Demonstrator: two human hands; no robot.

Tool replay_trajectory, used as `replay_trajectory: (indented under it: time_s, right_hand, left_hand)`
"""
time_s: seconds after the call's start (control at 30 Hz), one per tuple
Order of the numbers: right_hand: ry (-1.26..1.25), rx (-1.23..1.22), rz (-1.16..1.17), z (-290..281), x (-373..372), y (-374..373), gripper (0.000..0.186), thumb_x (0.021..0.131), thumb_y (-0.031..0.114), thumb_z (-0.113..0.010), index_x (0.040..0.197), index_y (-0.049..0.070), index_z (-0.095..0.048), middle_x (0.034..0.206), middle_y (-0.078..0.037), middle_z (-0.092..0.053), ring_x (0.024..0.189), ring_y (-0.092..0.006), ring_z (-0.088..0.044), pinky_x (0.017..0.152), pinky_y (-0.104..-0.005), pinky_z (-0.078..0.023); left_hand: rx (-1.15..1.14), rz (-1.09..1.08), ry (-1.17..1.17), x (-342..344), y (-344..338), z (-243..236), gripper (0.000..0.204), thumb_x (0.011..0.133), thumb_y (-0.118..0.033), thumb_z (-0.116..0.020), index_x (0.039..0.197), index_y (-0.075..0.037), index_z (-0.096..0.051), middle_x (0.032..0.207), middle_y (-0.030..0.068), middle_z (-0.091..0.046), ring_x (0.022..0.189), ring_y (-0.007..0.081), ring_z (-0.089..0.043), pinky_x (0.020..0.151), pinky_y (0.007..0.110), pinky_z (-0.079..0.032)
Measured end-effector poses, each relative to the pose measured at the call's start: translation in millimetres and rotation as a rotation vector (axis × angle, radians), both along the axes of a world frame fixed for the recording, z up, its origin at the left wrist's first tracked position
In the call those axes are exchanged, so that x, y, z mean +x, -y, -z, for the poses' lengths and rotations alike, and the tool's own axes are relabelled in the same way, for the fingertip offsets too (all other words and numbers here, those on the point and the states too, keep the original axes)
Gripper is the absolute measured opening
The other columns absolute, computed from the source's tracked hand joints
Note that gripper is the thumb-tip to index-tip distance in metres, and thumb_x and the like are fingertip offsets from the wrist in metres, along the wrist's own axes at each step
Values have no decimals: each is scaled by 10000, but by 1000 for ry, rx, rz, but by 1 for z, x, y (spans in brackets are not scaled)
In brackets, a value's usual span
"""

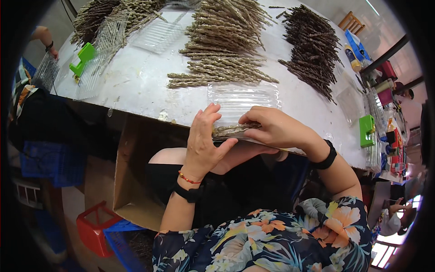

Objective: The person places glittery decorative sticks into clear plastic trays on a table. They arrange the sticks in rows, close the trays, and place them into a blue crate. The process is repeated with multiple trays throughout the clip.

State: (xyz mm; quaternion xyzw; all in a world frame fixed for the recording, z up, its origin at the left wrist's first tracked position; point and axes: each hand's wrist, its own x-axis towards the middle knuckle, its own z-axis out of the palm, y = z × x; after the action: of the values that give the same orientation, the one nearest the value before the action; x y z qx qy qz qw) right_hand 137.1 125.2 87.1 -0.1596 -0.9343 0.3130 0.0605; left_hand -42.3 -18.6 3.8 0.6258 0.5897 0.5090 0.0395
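A small bundle of tan twisted sticks [235, 130] is held at the near edge of the white table [145, 86], lying inside the near end of a clear plastic tray [242, 99]. The bundle sits between the two hands: the left hand [204, 145] is pressed against its left end and against the tray's near left corner, fingers upright and thumb tucked under the tray edge, while the right hand [274, 129] is laid over its right end, fingertips closed down on the sticks. Both hands are thus grasping, the left on the tray and bundle end, the right on the bundle.

The long axis of the bundle runs left to right, roughly parallel to the table edge, with the right end slightly farther away. The tray's own length runs the same way, its far part stretching away from the hands.

Just beyond the tray a loose heap of tan sticks [222, 72] is spread, and a dark brown heap [312, 50] is seen to the right. A green stapler-like tool [367, 130] is placed at the right edge.
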Motion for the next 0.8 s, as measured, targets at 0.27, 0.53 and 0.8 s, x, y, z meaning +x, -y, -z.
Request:
replay_trajectory:
  time_s: [0.27,0.53,0.8]
  right_hand:
    - [58,75,83,-8,-2,9,183,897,135,-684,1042,28,-720,971,-167,-703,907,-360,-688,812,-419,-558]
    - [59,5,143,-11,0,2,210,885,168,-656,1011,15,-726,936,-184,-717,876,-366,-697,801,-433,-558]
    - [103,-88,193,-5,-2,7,216,876,158,-705,1033,12,-733,918,-179,-731,835,-350,-710,771,-395,-566]
  left_hand:
    - [-1,1,-11,1,-1,-1,715,713,-130,-907,1299,-47,-506,1436,174,-565,1388,409,-505,1124,477,-441]
    - [-21,3,-9,1,-3,1,692,748,-210,-886,1306,-48,-509,1434,175,-560,1383,381,-513,1165,532,-384]
    - [-15,2,-17,0,-1,1,695,757,-225,-885,1313,-52,-505,1440,173,-555,1390,380,-509,1176,536,-376]
